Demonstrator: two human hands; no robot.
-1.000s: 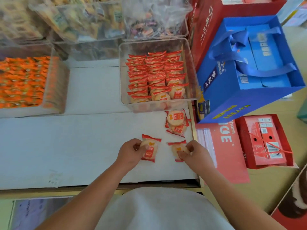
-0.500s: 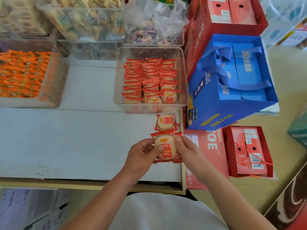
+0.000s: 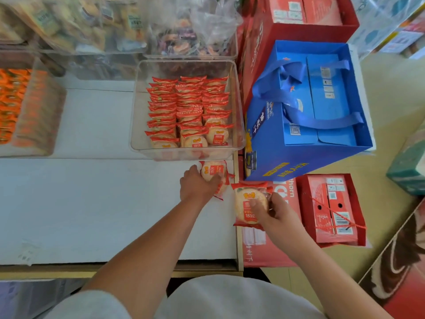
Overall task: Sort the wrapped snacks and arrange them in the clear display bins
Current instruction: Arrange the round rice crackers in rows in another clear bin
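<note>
Red snack (image 3: pixel 246 203), right hand (image 3: pixel 279 221) alone now

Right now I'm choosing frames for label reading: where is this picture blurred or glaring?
Head view, left: the orange-wrapped snacks are smeared with blur. Head view, centre: the red-wrapped round crackers in the clear plastic bin are fairly sharp. Head view, top: the crinkled clear plastic bag shows pale glare. Shadows are soft.
</note>
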